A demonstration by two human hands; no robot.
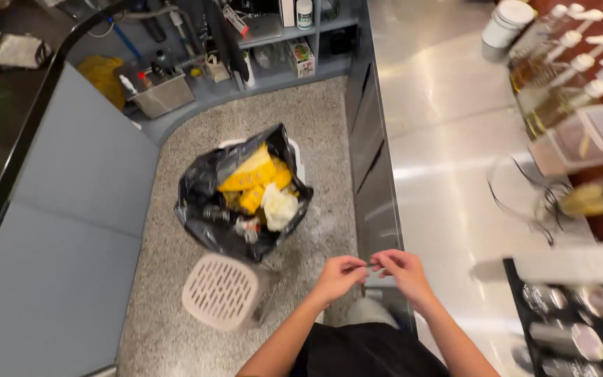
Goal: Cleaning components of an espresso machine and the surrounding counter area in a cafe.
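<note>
My left hand (338,275) and my right hand (403,270) meet fingertip to fingertip in front of me, over the edge of the steel counter (441,167). The fingers are pinched together around something very small that I cannot make out. Below and left of my hands stands a bin lined with a black bag (207,209), full of yellow wrappers and white crumpled paper. An upturned white perforated basket (221,291) sits on the speckled floor next to it.
Pump bottles (567,63) and a white tub (505,24) line the counter's far right. A clear lidded container (594,132) and a wire whisk (546,202) lie there too. Metal cups fill a black tray (574,328). Shelves with tools stand at the back.
</note>
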